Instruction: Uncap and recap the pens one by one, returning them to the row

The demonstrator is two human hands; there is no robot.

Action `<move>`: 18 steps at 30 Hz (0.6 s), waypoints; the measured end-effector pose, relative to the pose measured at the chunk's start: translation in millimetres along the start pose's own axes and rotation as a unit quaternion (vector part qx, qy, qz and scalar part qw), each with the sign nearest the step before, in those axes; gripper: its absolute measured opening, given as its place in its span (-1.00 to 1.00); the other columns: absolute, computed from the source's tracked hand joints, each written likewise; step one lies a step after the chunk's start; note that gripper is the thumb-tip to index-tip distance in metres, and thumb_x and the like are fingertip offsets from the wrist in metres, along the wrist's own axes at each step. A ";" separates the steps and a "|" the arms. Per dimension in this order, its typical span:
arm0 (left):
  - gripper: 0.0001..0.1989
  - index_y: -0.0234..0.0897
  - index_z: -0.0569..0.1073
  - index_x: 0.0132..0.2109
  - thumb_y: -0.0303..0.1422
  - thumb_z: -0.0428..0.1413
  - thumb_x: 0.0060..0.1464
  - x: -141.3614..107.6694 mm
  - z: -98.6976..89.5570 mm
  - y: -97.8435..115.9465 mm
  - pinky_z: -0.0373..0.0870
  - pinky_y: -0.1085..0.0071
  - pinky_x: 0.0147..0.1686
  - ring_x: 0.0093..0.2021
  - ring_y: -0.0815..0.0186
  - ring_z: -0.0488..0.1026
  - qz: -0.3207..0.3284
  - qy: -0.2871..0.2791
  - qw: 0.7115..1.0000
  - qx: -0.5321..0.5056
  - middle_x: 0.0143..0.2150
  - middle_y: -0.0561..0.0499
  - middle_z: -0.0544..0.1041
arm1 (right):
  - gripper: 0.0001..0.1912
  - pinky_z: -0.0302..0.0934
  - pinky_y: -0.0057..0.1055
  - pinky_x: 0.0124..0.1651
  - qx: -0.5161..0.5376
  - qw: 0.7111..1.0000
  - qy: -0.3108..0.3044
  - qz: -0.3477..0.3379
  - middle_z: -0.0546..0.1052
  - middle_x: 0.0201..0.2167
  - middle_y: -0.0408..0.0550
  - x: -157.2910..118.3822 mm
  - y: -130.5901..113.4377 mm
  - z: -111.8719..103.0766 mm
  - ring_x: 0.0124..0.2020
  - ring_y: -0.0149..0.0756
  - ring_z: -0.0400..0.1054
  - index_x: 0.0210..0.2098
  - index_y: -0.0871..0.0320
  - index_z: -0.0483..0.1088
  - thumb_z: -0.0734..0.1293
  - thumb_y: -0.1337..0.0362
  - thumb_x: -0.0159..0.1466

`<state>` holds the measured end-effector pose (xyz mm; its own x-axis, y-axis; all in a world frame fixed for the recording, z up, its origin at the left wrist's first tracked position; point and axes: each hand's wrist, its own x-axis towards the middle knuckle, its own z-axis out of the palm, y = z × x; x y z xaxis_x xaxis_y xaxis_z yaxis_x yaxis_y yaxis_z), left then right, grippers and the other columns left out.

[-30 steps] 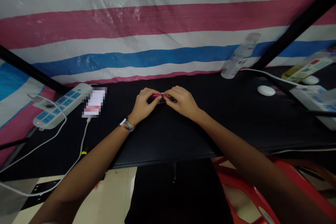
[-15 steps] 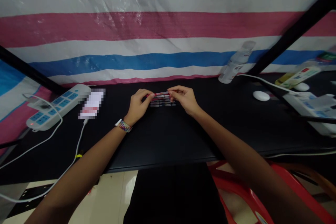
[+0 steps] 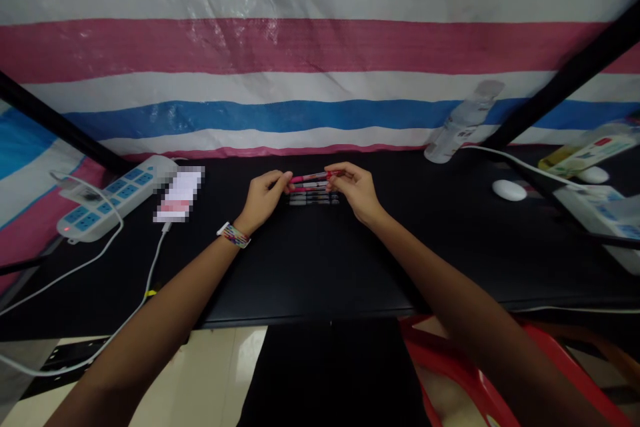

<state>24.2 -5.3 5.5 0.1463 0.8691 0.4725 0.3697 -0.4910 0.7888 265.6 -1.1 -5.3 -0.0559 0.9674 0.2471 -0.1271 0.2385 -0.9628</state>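
Note:
My left hand [image 3: 266,197] pinches the left end of a red pen [image 3: 309,178] between thumb and finger. At the pen's other end, the fingers of my right hand [image 3: 356,191] are closed on it. Just below lie several more pens [image 3: 314,199] in a stack of parallel rows on the black table, another with red ends and the lower ones grey and black. My fingertips partly hide the ends of the upper pens. A watch with a multicoloured woven band [image 3: 235,235] is on my left wrist.
On the left of the table [image 3: 310,267] are a power strip [image 3: 115,197] and a phone [image 3: 181,193] on a white cable. To the right stand a clear bottle [image 3: 463,123], a white mouse [image 3: 509,190], another power strip [image 3: 595,213] and a tilted bottle [image 3: 590,150]. A red stool [image 3: 450,353] is below.
The red pen is slightly raised and further apart from the pens below it, with both hands still at its ends. The whole view has shifted a little.

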 end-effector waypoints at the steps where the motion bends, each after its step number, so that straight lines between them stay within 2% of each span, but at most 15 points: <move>1: -0.68 -0.17 0.62 -0.26 -0.12 0.17 0.42 -0.1 0.1 -0.5 0.46 0.26 -0.14 -0.30 0.22 0.51 -0.004 0.002 1.000 -0.004 -0.37 0.02 0.59 | -0.81 0.56 -0.04 -0.02 -0.001 1.000 0.001 -0.004 0.61 -0.41 -0.15 0.5 0.8 0.2 -0.33 -0.19 0.58 -0.16 0.03 0.63 0.47 0.28 0.21; 3: -0.83 -0.16 0.64 -0.12 -0.17 0.28 0.32 -0.2 0.7 -1.5 0.45 0.27 -0.12 -0.28 0.23 0.51 0.001 0.011 1.000 -0.019 -0.32 0.04 0.58 | -0.80 0.55 -0.05 -0.03 -0.008 1.000 0.005 -0.008 0.61 -0.40 -0.15 1.7 3.1 0.4 -0.33 -0.19 0.58 -0.16 0.03 0.62 0.46 0.28 0.20; 5: -0.80 -0.15 0.64 -0.05 -0.23 0.37 0.22 -0.1 1.4 -2.7 0.45 0.27 -0.08 -0.22 0.22 0.53 0.010 0.015 0.999 -0.031 -0.24 0.02 0.61 | -0.80 0.55 -0.05 -0.04 -0.017 1.000 0.012 -0.006 0.62 -0.37 -0.15 3.1 6.0 0.0 -0.33 -0.20 0.57 -0.16 0.03 0.62 0.46 0.27 0.21; 7: -0.84 -0.18 0.62 -0.20 -0.20 0.30 0.30 0.0 1.9 -3.7 0.44 0.27 -0.11 -0.25 0.23 0.50 0.007 0.006 1.000 -0.025 -0.29 0.02 0.59 | -0.80 0.55 -0.05 -0.04 -0.025 1.000 0.015 -0.008 0.62 -0.37 -0.14 4.8 9.1 -1.0 -0.33 -0.19 0.57 -0.15 0.03 0.62 0.46 0.26 0.21; 9: -0.74 -0.18 0.60 -0.27 -0.17 0.23 0.37 0.0 2.3 -4.4 0.41 0.27 -0.17 -0.33 0.25 0.46 -0.003 0.002 1.000 -0.018 -0.39 0.05 0.52 | -0.81 0.55 -0.03 -0.02 -0.029 0.999 0.012 -0.017 0.61 -0.37 -0.14 6.5 11.9 -2.4 -0.33 -0.19 0.57 -0.15 0.04 0.62 0.47 0.25 0.22; 11: -0.85 -0.17 0.63 -0.14 -0.20 0.28 0.32 -0.1 2.7 -4.6 0.41 0.28 -0.17 -0.34 0.25 0.46 -0.003 0.009 1.000 -0.023 -0.40 0.07 0.50 | -0.81 0.55 -0.02 -0.02 -0.026 0.999 0.010 -0.029 0.61 -0.37 -0.14 8.0 14.2 -3.9 -0.34 -0.19 0.56 -0.15 0.03 0.62 0.49 0.24 0.22; 13: -0.78 -0.15 0.63 0.00 -0.28 0.36 0.23 -0.3 3.0 -4.4 0.44 0.28 -0.10 -0.24 0.23 0.52 0.008 0.013 0.999 -0.033 -0.28 0.04 0.59 | -0.81 0.55 -0.02 -0.03 -0.019 0.999 0.012 -0.034 0.61 -0.38 -0.15 9.2 15.8 -5.1 -0.35 -0.20 0.55 -0.15 0.03 0.63 0.51 0.24 0.21; 15: -0.88 -0.18 0.65 -0.11 -0.27 0.33 0.27 -0.6 2.9 -4.2 0.45 0.27 -0.06 -0.19 0.22 0.55 0.012 0.005 1.000 -0.026 -0.23 0.00 0.64 | -0.80 0.55 -0.03 -0.04 -0.015 0.999 0.013 -0.035 0.60 -0.40 -0.16 9.6 16.4 -5.8 -0.36 -0.21 0.55 -0.16 0.04 0.63 0.51 0.23 0.21; 17: -0.69 -0.22 0.59 -0.33 -0.18 0.22 0.39 -0.7 2.5 -4.4 0.44 0.28 -0.11 -0.26 0.24 0.53 0.001 -0.003 1.000 -0.005 -0.33 0.01 0.61 | -0.80 0.54 -0.06 -0.05 -0.013 0.999 0.012 -0.033 0.59 -0.42 -0.17 9.1 16.0 -5.5 -0.36 -0.22 0.55 -0.16 0.05 0.63 0.52 0.21 0.20; 18: -0.61 -0.22 0.57 -0.37 -0.15 0.17 0.42 -0.7 2.3 -4.5 0.43 0.29 -0.15 -0.31 0.25 0.51 -0.006 -0.004 1.000 0.001 -0.39 0.03 0.57 | -0.79 0.54 -0.07 -0.05 -0.011 0.999 0.012 -0.031 0.59 -0.43 -0.17 8.7 15.4 -5.0 -0.35 -0.21 0.55 -0.16 0.06 0.64 0.52 0.20 0.20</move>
<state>24.5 -3.6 0.7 0.1495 0.8757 0.4591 0.3742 -0.4799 0.7935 268.1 11.4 -18.6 -0.0257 0.9521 0.3048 -0.1082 0.3005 -0.9476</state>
